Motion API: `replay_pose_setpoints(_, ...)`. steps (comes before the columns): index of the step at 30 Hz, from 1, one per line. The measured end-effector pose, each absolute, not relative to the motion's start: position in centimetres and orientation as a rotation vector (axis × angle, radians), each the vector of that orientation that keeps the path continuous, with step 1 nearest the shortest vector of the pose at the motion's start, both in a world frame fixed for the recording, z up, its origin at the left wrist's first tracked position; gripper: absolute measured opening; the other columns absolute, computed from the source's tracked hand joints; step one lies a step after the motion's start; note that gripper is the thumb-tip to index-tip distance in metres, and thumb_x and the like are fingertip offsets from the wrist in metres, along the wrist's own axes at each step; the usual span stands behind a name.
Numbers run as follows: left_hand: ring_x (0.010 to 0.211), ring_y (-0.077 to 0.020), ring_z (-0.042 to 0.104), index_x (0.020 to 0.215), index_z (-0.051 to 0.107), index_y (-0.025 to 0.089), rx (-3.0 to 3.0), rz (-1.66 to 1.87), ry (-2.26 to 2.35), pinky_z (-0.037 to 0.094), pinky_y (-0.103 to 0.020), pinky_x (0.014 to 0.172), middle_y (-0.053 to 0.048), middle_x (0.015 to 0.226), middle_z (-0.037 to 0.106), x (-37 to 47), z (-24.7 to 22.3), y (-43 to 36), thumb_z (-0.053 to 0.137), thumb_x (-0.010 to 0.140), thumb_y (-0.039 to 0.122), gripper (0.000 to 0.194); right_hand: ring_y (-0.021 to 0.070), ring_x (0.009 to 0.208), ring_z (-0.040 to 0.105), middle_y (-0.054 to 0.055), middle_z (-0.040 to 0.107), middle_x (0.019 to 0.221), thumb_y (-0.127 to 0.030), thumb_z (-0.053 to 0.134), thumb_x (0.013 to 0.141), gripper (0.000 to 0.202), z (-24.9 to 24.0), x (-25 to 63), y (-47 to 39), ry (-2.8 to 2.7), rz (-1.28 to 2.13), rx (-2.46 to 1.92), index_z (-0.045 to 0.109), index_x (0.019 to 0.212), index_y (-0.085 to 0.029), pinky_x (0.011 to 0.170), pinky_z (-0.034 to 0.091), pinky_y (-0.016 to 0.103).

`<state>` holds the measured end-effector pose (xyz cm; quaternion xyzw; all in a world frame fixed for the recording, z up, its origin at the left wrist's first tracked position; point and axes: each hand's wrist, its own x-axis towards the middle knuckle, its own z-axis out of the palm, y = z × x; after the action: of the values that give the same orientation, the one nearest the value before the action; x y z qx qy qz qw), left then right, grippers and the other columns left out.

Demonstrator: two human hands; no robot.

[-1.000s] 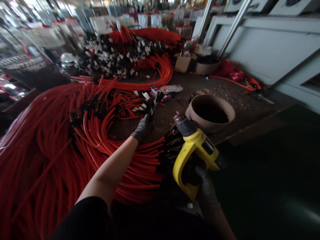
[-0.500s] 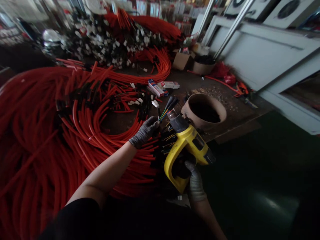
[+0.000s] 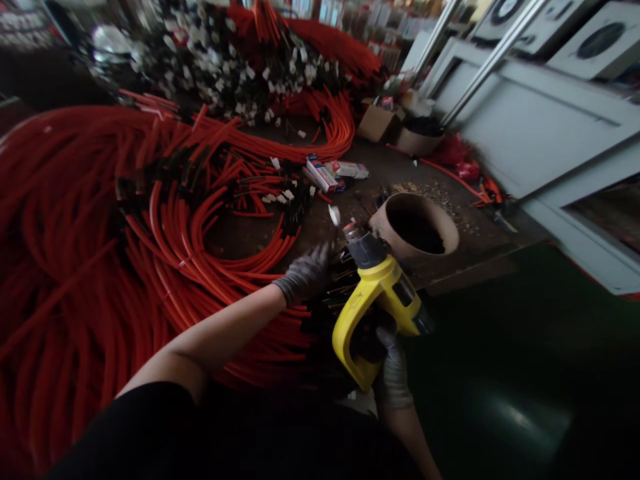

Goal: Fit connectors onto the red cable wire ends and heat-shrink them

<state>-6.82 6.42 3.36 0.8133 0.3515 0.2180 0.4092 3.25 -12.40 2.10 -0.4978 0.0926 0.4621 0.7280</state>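
My right hand (image 3: 393, 367), in a grey glove, is closed round the handle of a yellow heat gun (image 3: 373, 290). The gun's dark nozzle with its metal tip points up and left. Beside the tip, my left hand (image 3: 307, 272), also gloved in grey, is closed, its fingers smeared by motion. A white connector (image 3: 334, 215) on a dark wire rises from near its fingertips, blurred. How the fingers grip the wire is hard to make out. Under the left hand and forearm lie red cables (image 3: 270, 347) whose dark ends reach below the gun.
A round tub (image 3: 377, 223) with dark contents stands just beyond the nozzle. Small printed boxes (image 3: 323, 175) lie farther back, near a cardboard box (image 3: 375, 122). Coiled red cables (image 3: 65, 267) fill the left side. A grey metal frame (image 3: 555, 113) stands at right.
The coloured wires with black sleeves, seen earlier above my left hand, no longer show. That hand has shifted slightly right and down, and the view has turned a little. The heat gun stays in my right hand.
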Motion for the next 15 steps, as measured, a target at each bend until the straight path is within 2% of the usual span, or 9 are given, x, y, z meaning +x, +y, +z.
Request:
replay_pose_setpoints(2,0.122,-0.0396,0.056,0.134,0.054,0.013,2.364,0.215,0.770,0.048,-0.047,0.096,-0.024,0.145,0.048,-7.3,4.0,5.5,0.071,0.079,0.041,0.064,0.0172,0.079,0.071,-0.003,0.077,0.088,-0.031,0.086,0.052,0.040,2.5,3.5,-12.1,0.213,0.994,-1.077,0.075,0.091,-0.026,0.073,0.060,0.028)
replay_pose_setpoints(5,0.112,-0.0345,0.063,0.125,0.063,0.017,2.579,-0.230,0.747,0.050,-0.044,0.092,-0.019,0.128,0.062,-8.3,5.4,7.4,0.052,0.093,0.037,0.040,0.0160,0.073,0.071,-0.005,0.077,0.084,-0.028,0.086,0.051,0.040,3.0,3.7,-11.4,0.171,0.963,-1.057,0.075,0.090,-0.027,0.070,0.060,0.028)
replay_pose_setpoints(7,0.115,-0.0347,0.062,0.126,0.062,0.015,2.575,-0.219,1.102,0.049,-0.044,0.094,-0.020,0.125,0.062,-8.8,6.1,10.3,0.048,0.095,0.032,0.038,0.0164,0.070,0.070,-0.004,0.076,0.080,-0.029,0.086,0.051,0.039,3.0,3.7,-11.2,0.160,0.992,-1.054,0.075,0.089,-0.027,0.068,0.061,0.029)
replay_pose_setpoints(9,0.114,-0.0367,0.061,0.131,0.056,0.007,2.523,-0.206,1.385,0.051,-0.045,0.090,-0.027,0.128,0.057,-9.2,6.2,13.1,0.047,0.093,0.024,0.042,0.0164,0.071,0.071,-0.004,0.076,0.081,-0.029,0.086,0.051,0.041,2.7,3.8,-11.2,0.167,1.014,-1.049,0.075,0.090,-0.027,0.069,0.061,0.029)
replay_pose_setpoints(12,0.111,-0.0341,0.062,0.131,0.055,0.004,2.474,-0.195,1.511,0.051,-0.043,0.090,-0.028,0.126,0.056,-9.2,5.5,15.1,0.042,0.093,0.017,0.042,0.0163,0.074,0.071,-0.004,0.077,0.084,-0.029,0.087,0.051,0.042,2.2,4.0,-11.5,0.185,1.014,-1.046,0.075,0.091,-0.027,0.070,0.061,0.028)
replay_pose_setpoints(15,0.117,-0.0342,0.058,0.132,0.054,0.005,2.441,-0.122,1.588,0.049,-0.043,0.094,-0.027,0.130,0.053,-8.8,4.6,14.7,0.030,0.098,0.018,0.044,0.0148,0.076,0.071,-0.005,0.077,0.088,-0.028,0.087,0.051,0.044,1.9,4.1,-11.8,0.188,0.997,-1.032,0.075,0.093,-0.027,0.070,0.060,0.025)
